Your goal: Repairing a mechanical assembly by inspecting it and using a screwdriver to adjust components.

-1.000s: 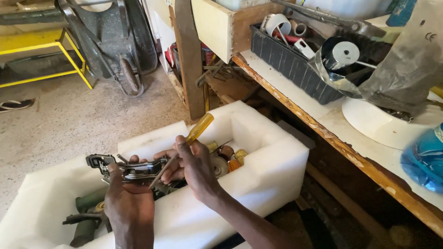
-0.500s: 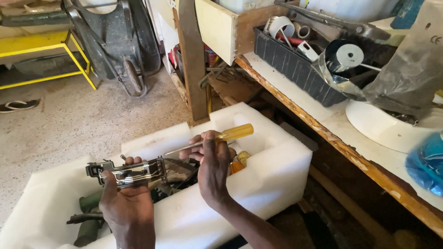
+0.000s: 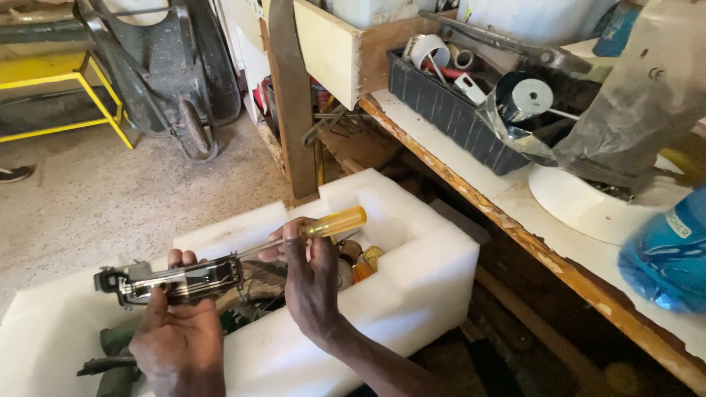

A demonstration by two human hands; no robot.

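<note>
Left hand (image 3: 179, 334): your fingers close around a boxy metal part (image 3: 176, 279).
Right hand (image 3: 310, 283): your fingers grip a screwdriver (image 3: 312, 230), smooth amber handle.
Below: white foam box (image 3: 412, 279).

Foam packing: I see a white moulded foam packaging block (image 3: 412, 279) on the floor below the bench.
Plastic pack: blue crinkled plastic package (image 3: 665, 254) with a small pale label (image 3: 676, 222), bench's right edge.

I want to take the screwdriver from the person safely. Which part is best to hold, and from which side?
Probably the free end of the yellow handle, from the workbench side: it sticks out past the right hand, while the shaft points into the metal part in the left hand.
</note>
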